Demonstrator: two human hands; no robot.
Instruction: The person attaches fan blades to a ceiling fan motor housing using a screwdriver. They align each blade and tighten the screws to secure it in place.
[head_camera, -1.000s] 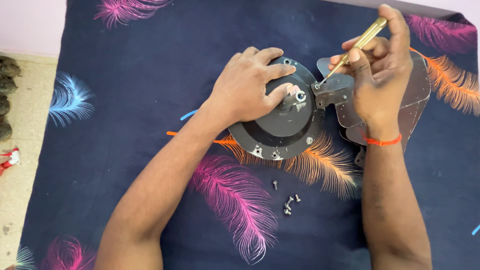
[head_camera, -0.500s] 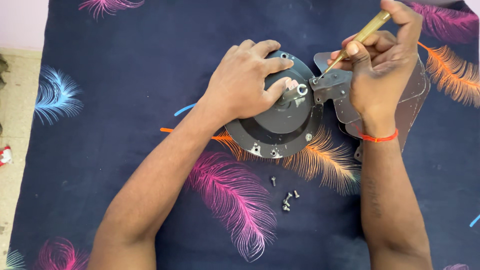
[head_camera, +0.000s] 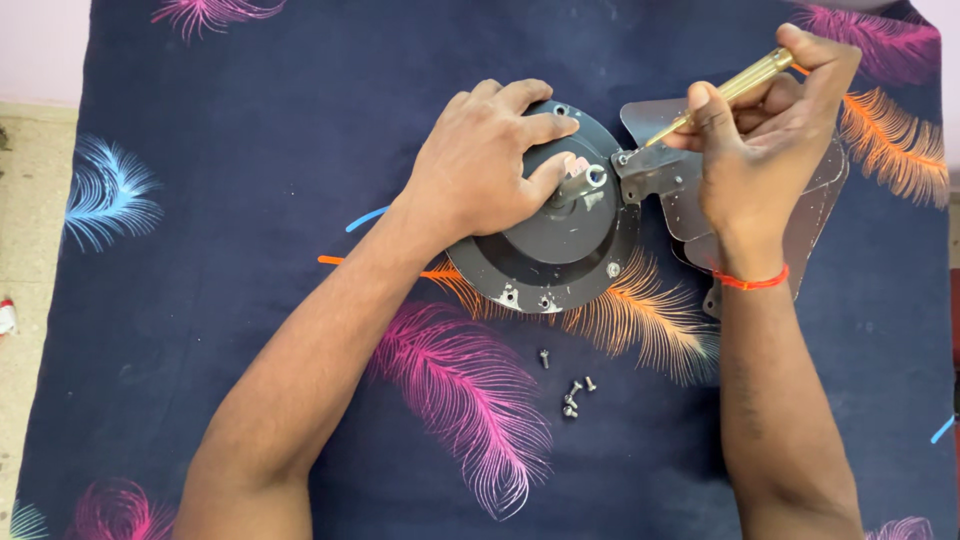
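Under the left hand (head_camera: 485, 160) lies the round motor housing (head_camera: 560, 245).

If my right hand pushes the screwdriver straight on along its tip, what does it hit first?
The right hand points the brass screwdriver down-left. Its tip already looks to sit at a screw on the grey bracket, so that comes first; beyond lies the round dark motor housing, steadied by the left hand.

A dark navy cloth (head_camera: 200, 330) printed with feathers (pink, blue, orange) covers nearly everything; beyond its left edge shows a speckled beige floor (head_camera: 25, 250), evenly lit.
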